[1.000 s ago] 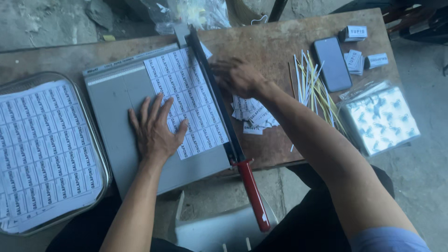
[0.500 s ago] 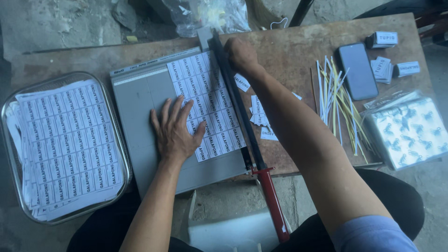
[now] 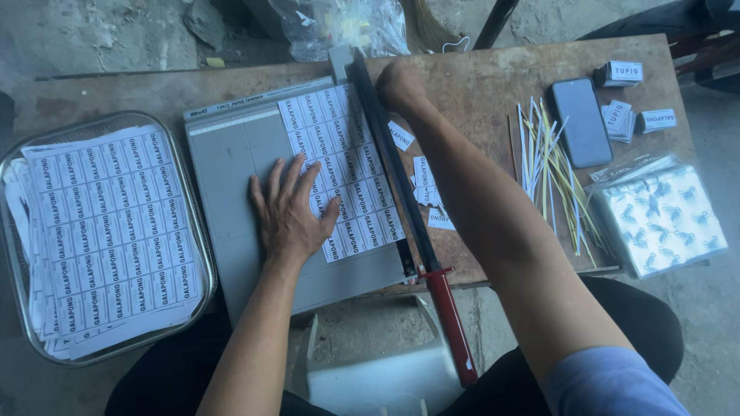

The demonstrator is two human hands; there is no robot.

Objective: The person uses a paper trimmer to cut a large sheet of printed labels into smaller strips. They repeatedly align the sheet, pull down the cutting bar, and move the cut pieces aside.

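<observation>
on worn wooden table [image 3: 478,77], grey paper cutter [image 3: 231,162], concrete floor [image 3: 85,38]

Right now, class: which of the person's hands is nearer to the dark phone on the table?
Right. The right hand rests at the cutter blade's far end, across bare table from the phone; the left hand presses the label sheet, farther away.

Both forearms are bare, with no watch or rings visible on the left hand [image 3: 291,216] or right hand [image 3: 398,85]. A light blue short sleeve [image 3: 613,381] covers the right upper arm; dark trousers [image 3: 647,323] cover the legs.
</observation>
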